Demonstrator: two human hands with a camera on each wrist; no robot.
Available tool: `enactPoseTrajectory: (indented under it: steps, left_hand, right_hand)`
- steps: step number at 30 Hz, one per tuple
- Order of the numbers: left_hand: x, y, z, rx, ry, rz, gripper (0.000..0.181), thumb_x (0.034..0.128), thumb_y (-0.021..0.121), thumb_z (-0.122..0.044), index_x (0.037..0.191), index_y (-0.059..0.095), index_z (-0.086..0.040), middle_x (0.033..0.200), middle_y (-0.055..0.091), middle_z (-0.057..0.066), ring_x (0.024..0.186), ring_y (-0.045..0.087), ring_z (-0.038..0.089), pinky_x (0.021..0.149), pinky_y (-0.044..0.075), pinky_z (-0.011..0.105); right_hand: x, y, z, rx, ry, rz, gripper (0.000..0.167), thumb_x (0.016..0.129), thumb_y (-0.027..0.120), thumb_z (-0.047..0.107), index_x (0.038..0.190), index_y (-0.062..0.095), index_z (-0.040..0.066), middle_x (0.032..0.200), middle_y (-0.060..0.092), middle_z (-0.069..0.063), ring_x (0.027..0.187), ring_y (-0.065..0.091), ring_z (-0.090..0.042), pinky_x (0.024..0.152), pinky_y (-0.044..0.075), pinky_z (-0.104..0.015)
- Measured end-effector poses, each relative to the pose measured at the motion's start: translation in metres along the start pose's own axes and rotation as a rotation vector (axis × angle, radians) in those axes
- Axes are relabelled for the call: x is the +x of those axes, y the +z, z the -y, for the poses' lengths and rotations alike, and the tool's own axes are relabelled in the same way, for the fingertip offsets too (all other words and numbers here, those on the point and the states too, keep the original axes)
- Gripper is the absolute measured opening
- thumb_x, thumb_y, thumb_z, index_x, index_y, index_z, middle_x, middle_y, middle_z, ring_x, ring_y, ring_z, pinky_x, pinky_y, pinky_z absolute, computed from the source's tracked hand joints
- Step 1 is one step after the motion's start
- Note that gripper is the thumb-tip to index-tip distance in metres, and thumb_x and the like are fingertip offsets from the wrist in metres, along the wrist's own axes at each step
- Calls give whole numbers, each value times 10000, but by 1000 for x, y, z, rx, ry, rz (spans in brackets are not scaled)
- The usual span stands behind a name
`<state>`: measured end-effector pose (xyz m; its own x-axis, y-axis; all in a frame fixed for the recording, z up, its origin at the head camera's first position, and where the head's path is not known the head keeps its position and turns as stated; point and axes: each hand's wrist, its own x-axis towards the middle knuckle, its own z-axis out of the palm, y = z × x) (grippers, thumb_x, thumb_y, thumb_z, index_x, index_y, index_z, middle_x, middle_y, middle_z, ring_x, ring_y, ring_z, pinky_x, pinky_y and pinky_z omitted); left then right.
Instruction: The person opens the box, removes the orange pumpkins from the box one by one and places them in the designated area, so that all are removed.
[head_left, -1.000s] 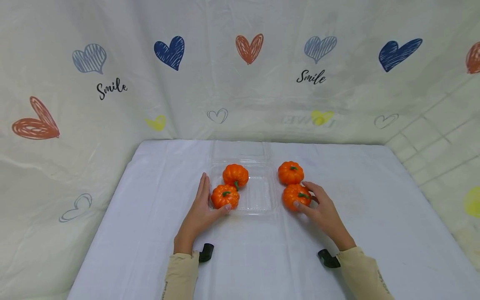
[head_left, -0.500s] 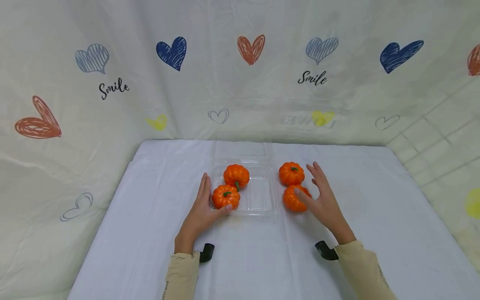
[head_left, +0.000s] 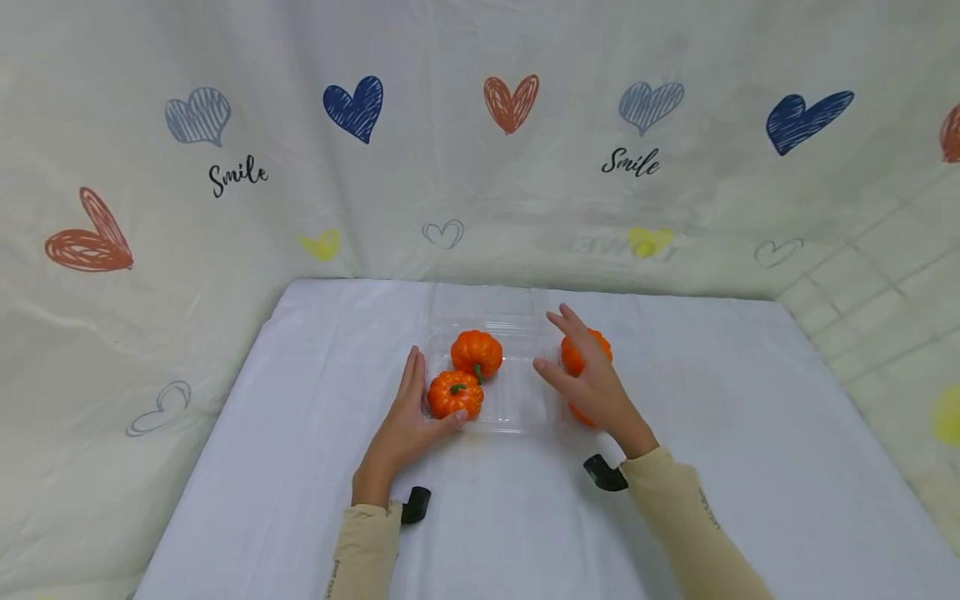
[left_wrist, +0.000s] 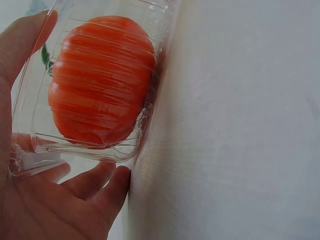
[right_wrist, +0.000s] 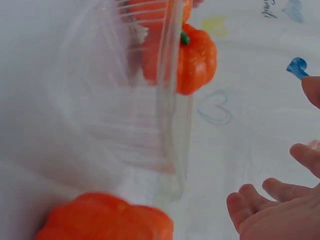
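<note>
A clear plastic container (head_left: 517, 429) stands with its lid folded back and two orange toy pumpkins, a rear one (head_left: 476, 352) and a front one (head_left: 453, 393), in its left half. My left hand (head_left: 405, 429) holds its near left corner; in the left wrist view the thumb (left_wrist: 37, 30) reaches over the rim while the fingers (left_wrist: 92, 182) lie along another side. My right hand (head_left: 596, 387), fingers spread, hovers with nothing in it over two more pumpkins right of the container. It partly hides the rear one (head_left: 570, 358) and mostly covers the front one (head_left: 581, 417).
A white cloth (head_left: 300, 350) covers the table. Behind it hangs a pale sheet (head_left: 420, 183) printed with hearts and words. Dark camera mounts, one on the left wrist (head_left: 416, 505) and one on the right wrist (head_left: 604, 473), stick out inward.
My right hand has let go of the front right pumpkin, lifted and moved left over the pair. The left hand has stayed at the container's corner. The view has shifted slightly.
</note>
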<state>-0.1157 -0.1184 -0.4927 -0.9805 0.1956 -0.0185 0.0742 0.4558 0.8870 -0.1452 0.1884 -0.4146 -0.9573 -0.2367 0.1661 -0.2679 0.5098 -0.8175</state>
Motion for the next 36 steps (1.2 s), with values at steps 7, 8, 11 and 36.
enactPoseTrajectory:
  steps: [7,8,11,36]
  left_hand:
    - [-1,0,0,2,-7,-9,1238,896,801,-593,1735,12,-139,1774,-94,-152,1640,56,214,1269,212,565]
    - [-1,0,0,3,-9,-10,1236,896,800,-593,1736,13,-141,1773,-94,-156,1639,59,213,1267,214,567]
    - [-1,0,-1,0,-10,-9,1232,899,797,-593,1736,12,-143,1773,-95,-156,1640,57,217,1267,210,573]
    - [-2,0,0,8,7,-4,1222,912,771,-607,1733,1,-131,1781,-104,-118,1643,53,252,1260,219,576]
  right_hand:
    - [19,20,20,48,-28,60,694,1038,714,377,1658,431,243,1768,212,32,1621,180,-277,1217,242,-711]
    - [22,23,22,46,-24,67,689,1038,712,375,1656,436,247,1768,216,34,1621,182,-278,1212,245,-718]
    - [30,32,27,31,-35,86,659,1040,702,369,1642,463,248,1760,249,29,1614,212,-275,1206,268,-712]
    - [73,64,27,-237,-144,449,549,1063,644,157,1593,521,84,1736,290,-151,1564,303,-420,1241,283,-613]
